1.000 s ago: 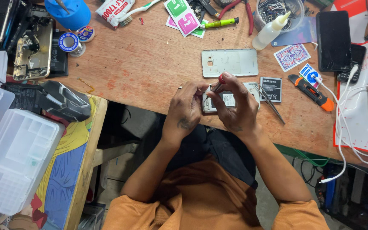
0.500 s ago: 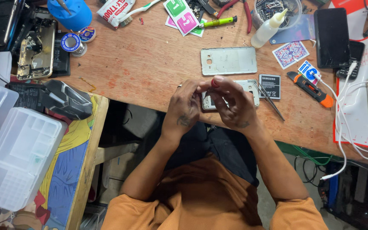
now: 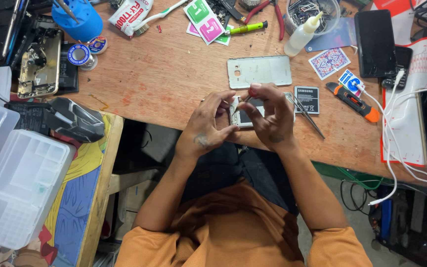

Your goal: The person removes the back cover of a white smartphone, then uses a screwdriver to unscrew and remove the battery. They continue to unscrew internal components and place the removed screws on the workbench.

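— Hands at the centre of the frame: what do you hold?

— Your left hand (image 3: 208, 126) and right hand (image 3: 273, 116) close around an opened phone (image 3: 245, 116) at the near edge of the wooden bench (image 3: 164, 79). Your left fingers pinch its left end; your right fingers curl over its right end and grip a thin tool with a red cap (image 3: 249, 94). The phone's long axis runs left to right between both hands.

— And around it?

— Just above lies a silver back cover (image 3: 259, 71); right of your hands, a black battery (image 3: 306, 100) and tweezers (image 3: 306, 116). At lower left sits a clear plastic organiser (image 3: 18, 188).
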